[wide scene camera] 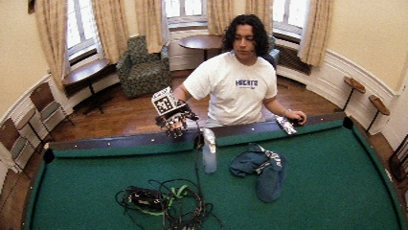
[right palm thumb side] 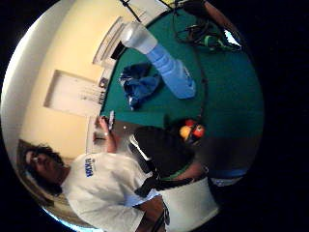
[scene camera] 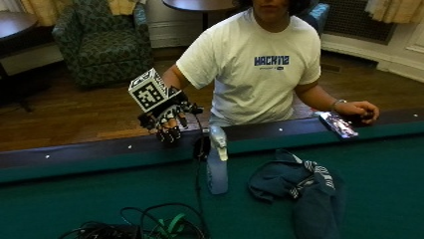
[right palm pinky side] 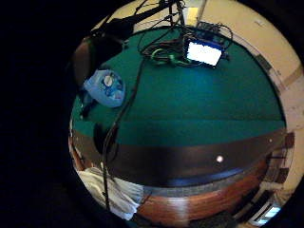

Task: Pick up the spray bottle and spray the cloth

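The gloved right hand [scene camera: 165,119] hangs in the air above the near rail of the pool table [scene camera: 79,199], fingers pointing down and spread, gripping nothing at all, and the spray bottle [scene camera: 217,167] stands upright on the green cloth of the table just inside that rail, apart from the hand and a little to its side. The blue cloth [scene camera: 298,186] lies crumpled on the felt beside the bottle, near but not touching it as far as the outside view shows. Now the risks, as I judge them: the bottle is tall and narrow, so a reach that clips its white spray head [scene camera: 217,135] could tip it flat. A black cable [scene camera: 197,174] runs down from the glove right past the bottle, and that could snag or drag it over as the hand comes in. And if the nozzle ends up turned away from the cloth, the spray would land on the felt instead. As for what the bottle holds, its body looks pale blue and see-through, but the liquid level cannot be made out. The bare hand [scene camera: 358,110] rests on the rail over at the far side
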A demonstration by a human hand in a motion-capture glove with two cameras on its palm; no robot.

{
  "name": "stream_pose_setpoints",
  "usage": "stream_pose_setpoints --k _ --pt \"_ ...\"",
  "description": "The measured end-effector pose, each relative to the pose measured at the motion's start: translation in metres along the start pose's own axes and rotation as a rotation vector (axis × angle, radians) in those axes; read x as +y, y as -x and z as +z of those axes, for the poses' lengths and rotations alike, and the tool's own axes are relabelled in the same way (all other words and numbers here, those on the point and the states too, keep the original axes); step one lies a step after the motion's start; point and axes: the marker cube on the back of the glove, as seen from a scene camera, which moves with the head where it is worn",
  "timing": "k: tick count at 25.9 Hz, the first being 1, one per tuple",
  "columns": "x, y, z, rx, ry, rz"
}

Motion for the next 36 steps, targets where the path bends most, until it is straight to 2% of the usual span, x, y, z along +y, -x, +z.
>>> stream_pose_setpoints --k 11,25,36 --pt "-0.013 0.001 0.036 -0.498 0.043 0.054" --pt "-0.06 0.014 0.07 -0.609 -0.065 0.11" --pt "-0.071 0.016 0.08 -0.646 -0.115 0.135"
